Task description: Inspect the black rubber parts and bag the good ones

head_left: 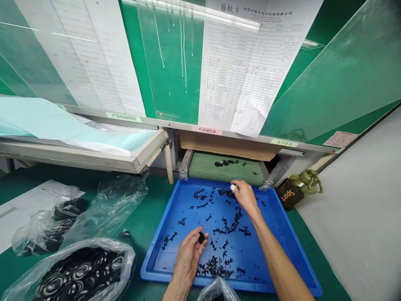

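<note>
My left hand [189, 250] is palm up over the front of a blue tray [191, 217]. Its fingers are curled around a small round black part [201, 238]. My right hand [244, 194] reaches to the tray's far edge, near the green conveyor belt [206, 171]. The fingers there are bent together, and something white [233, 187] shows at a fingertip, perhaps a finger cot. Whether they pinch anything is hidden. Many small black pieces [216, 267] lie scattered and heaped in the tray. Several round black parts [222, 163] sit on the belt.
An open plastic bag of black rings [81, 271] stands at front left, with another clear bag [46, 230] behind it. A plastic bag [218, 290] touches the tray's front. A green bottle [299, 186] leans at right. A shelf [134, 163] overhangs the left side.
</note>
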The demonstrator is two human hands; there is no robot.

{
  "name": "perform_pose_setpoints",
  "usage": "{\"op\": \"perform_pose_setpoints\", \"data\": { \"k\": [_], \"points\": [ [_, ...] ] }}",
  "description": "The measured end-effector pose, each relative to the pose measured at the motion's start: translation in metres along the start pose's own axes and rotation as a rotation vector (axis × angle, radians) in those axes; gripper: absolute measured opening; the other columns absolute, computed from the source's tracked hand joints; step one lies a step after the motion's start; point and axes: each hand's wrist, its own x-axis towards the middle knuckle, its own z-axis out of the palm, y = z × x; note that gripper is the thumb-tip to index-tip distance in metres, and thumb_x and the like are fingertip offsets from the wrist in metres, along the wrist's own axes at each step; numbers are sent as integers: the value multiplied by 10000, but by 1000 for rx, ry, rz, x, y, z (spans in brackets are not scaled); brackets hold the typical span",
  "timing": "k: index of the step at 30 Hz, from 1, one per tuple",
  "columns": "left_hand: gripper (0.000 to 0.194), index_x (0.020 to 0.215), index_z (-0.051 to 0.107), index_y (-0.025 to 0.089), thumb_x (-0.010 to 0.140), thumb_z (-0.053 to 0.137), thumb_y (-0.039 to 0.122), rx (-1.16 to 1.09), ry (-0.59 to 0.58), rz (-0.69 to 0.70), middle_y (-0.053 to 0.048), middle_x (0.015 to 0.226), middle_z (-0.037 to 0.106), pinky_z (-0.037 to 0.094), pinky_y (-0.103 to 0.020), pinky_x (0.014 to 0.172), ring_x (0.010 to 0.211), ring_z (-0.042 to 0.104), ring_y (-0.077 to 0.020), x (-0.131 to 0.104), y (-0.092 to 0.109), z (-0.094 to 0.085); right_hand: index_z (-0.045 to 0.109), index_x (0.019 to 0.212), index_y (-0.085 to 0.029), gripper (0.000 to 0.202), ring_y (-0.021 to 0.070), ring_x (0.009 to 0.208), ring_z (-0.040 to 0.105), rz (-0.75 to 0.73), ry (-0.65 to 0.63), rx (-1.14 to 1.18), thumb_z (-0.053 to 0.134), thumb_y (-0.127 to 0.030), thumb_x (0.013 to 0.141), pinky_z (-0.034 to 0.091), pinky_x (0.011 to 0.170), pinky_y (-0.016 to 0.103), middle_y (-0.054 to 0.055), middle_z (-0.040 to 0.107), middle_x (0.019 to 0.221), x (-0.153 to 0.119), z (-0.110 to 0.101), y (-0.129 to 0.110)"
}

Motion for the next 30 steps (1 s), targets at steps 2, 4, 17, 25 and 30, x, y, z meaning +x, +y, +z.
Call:
{"op": "perform_pose_setpoints", "data": {
  "k": [2,4,17,25,30],
  "points": [
    [118,879,620,100,804,554,38,-62,3,-20,-107,854,667,562,-281,682,788,682,-190,5,0,-2,620,1119,-213,380,171,797,567,13,37,-15,366,-125,851,358,626,240,78,601,972,42,0,-2],
    [106,873,616,111,796,578,49,-100,1,-50,-94,838,665,561,-276,664,773,679,-185,8,0,-2,628,1122,-214,393,177,825,569,13,54,-24,366,-113,847,367,652,247,85,596,1017,77,3,-6],
    [179,931,613,133,771,659,199,-70,-52,-95,-34,761,602,455,-190,498,627,582,-104,12,2,0,633,965,-182,324,161,738,526,-124,16,30,372,-61,817,335,623,242,67,580,892,84,-11,-5],
    [358,808,528,165,750,629,504,150,-357,-50,35,603,520,163,-155,366,422,367,-32,7,17,55,613,864,-221,321,121,699,508,-487,-314,350,372,-17,808,354,615,214,-2,555,806,-55,-4,-32],
    [315,697,466,171,750,618,442,333,-384,42,46,567,524,121,-171,383,374,281,-14,6,12,56,599,927,-234,410,122,705,500,-405,-289,312,348,29,739,341,605,217,9,547,878,-84,-1,-27]
  ]
}}
